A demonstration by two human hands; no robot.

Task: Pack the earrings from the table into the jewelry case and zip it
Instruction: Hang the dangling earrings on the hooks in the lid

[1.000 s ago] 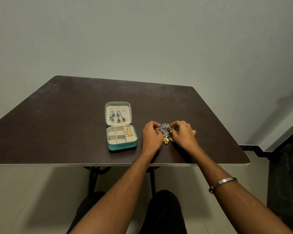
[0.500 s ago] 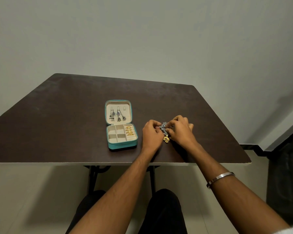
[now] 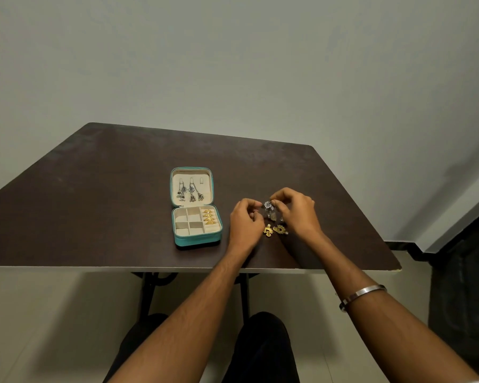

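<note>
The right hand (image 3: 295, 211) pinches a silver earring (image 3: 268, 205) to the right of the open case (image 3: 197, 226). The left hand (image 3: 245, 221) is curled beside the earring; its grip I cannot tell. Two gold earrings (image 3: 274, 230) lie on the desk (image 3: 94, 203).

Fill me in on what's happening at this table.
A person is packing earrings into a small teal zip-around jewelry case, which lies open on the dark brown table. Silver dangling earrings already hang in its lid, and gold earrings sit in the right-hand compartment. The right hand pinches a silver flower-shaped earring just above the table; the left hand is beside it, fingers curled. Two gold floral earrings lie unpacked between the hands. The case is not zipped.
</note>
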